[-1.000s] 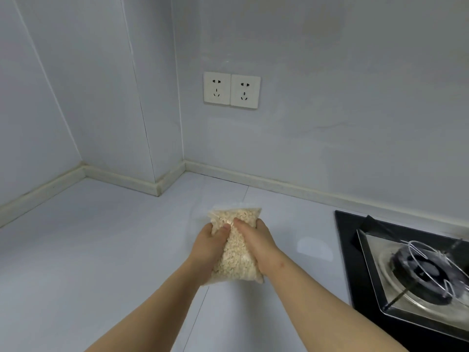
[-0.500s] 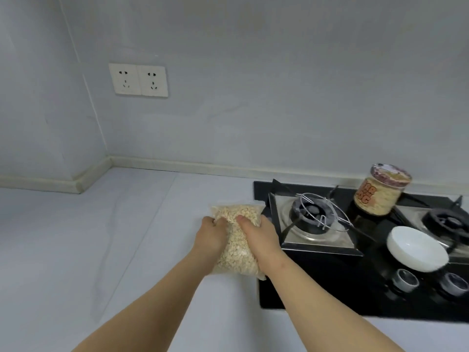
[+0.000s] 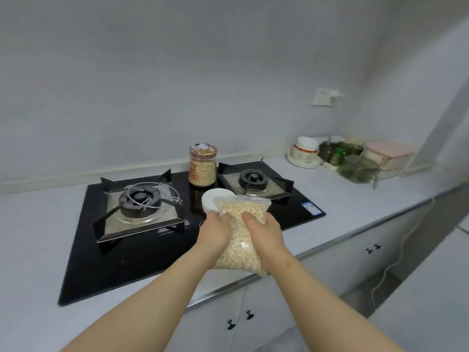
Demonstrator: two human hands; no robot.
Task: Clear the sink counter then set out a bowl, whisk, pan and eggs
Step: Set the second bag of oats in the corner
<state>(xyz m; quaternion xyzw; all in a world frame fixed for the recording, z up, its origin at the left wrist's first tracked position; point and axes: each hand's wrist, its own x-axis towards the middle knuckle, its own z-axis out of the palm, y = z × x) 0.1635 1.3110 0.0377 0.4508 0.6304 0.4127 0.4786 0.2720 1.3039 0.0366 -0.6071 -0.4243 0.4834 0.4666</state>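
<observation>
A clear plastic bag of oats (image 3: 241, 240) hangs in the air over the front edge of the black gas hob (image 3: 142, 250). My left hand (image 3: 214, 231) grips its left side and my right hand (image 3: 265, 231) grips its right side, thumbs pressed into the front. Just behind the bag a small white bowl (image 3: 212, 199) sits on the hob between the two burners, partly hidden by the bag. A wire whisk (image 3: 152, 196) lies across the left burner.
A jar of oats (image 3: 202, 165) stands at the hob's back between the burners. At the far right of the counter (image 3: 355, 199) are stacked bowls (image 3: 305, 151), green glass dishes (image 3: 355, 166) and a pink-lidded box (image 3: 388, 154). White cabinet doors (image 3: 342, 262) lie below.
My view and both hands have swung right with the bag, from the bare counter corner to above the hob. The far-right dishes have come into view.
</observation>
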